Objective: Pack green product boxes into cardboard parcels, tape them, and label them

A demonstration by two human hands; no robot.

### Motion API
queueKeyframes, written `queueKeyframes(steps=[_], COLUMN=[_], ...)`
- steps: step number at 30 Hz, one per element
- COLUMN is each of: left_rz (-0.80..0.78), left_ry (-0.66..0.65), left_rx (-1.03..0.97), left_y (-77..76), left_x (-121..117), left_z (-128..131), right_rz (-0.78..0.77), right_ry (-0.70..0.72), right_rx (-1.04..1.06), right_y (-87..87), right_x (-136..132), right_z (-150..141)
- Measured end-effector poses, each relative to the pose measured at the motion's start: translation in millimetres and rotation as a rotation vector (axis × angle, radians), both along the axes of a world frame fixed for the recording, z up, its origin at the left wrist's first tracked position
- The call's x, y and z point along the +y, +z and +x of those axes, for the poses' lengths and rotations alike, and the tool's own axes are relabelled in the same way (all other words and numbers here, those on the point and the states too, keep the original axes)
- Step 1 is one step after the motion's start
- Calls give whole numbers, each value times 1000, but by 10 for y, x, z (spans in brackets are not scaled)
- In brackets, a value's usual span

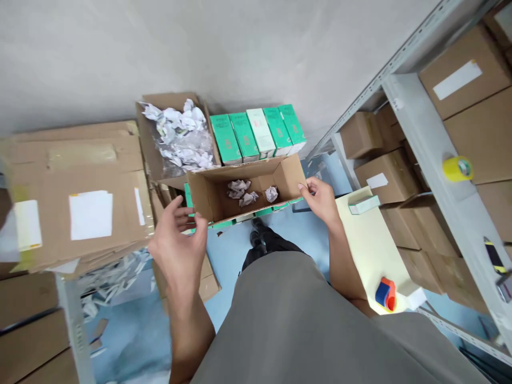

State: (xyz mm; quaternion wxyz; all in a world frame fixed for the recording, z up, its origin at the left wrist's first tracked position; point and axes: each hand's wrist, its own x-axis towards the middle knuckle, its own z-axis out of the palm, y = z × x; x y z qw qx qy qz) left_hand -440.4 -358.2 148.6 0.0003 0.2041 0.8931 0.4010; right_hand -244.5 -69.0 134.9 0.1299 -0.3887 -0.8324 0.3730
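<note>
An open cardboard box (218,186), long and narrow, is in front of me with a few crumpled paper balls (248,199) lying on its bottom. My right hand (320,200) pinches the upper edge at the box's right end between thumb and fingers. At the left end, my left hand (180,237) has its thumb and fingers apart beside the box corner; whether a fingertip touches the cardboard I cannot tell. Behind the box stands a row of several green and white cartons (245,140). More green cartons show partly under the box.
Crumpled paper and clear plastic (186,136) fill a larger box to the left. Flattened cardboard (92,176) with white labels lies beyond it. On the right are a pale yellow board (362,240), a tape dispenser (386,294), a yellow tape roll (458,168) and a metal shelf (424,122).
</note>
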Motion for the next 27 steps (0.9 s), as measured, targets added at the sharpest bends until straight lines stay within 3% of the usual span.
queueKeyframes(steps=[6, 9, 12, 17, 22, 27], left_rz=[78, 76, 56, -8, -75, -196], left_ry=[-122, -261, -441, -735, -1037, -1270], left_rx=[40, 19, 3, -38, -22, -63], left_y=[98, 167, 142, -77, -393, -784], left_x=[269, 592, 1029, 1926, 2860, 3582], left_z=[370, 668, 1013, 1764, 2753, 3675], right_rz=[-111, -156, -180, -205, -209, -222], right_ry=[-234, -373, -523, -790, -993, -1172], right_rx=[71, 110, 173, 211, 166, 129], right_y=[150, 157, 67, -198, -478, -754], right_x=[-142, -128, -82, -73, -165, -233], right_z=[736, 1273, 1881, 3032, 4154, 5001])
